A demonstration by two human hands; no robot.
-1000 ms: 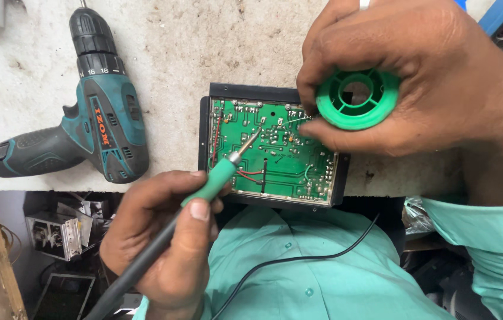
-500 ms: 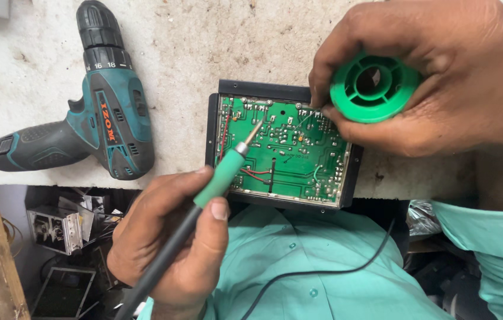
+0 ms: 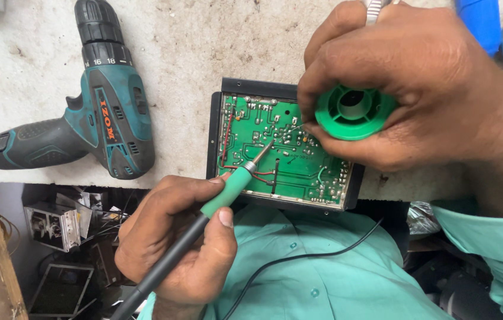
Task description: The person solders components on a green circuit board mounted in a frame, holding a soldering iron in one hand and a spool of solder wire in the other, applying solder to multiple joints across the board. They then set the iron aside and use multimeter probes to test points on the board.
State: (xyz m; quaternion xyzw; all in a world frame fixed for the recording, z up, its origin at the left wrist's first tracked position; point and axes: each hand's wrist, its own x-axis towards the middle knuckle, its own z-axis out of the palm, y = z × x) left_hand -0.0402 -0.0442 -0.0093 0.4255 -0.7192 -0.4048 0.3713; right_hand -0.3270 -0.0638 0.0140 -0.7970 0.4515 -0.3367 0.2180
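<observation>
A green circuit board (image 3: 299, 172) lies in a black case (image 3: 214, 136) at the near edge of the worktop. My left hand (image 3: 174, 249) grips a soldering iron (image 3: 227, 192) with a green collar and black handle. Its metal tip rests on the middle of the board. My right hand (image 3: 417, 101) reaches in from the right and holds a green solder spool (image 3: 352, 112) over the board's upper right part. A thin strand from the spool points toward the iron's tip. Red wires run along the board's left side.
A teal and black cordless drill (image 3: 103, 112) lies on the pale, stained worktop (image 3: 192, 53) left of the board. Blue objects (image 3: 488, 24) sit at the far right corner. A black cord (image 3: 299, 261) crosses my teal shirt. Metal scrap lies below the bench at left.
The view has shifted, so the board and both hands sit further right in it. The iron's tip stays on the board and the spool stays over its upper right.
</observation>
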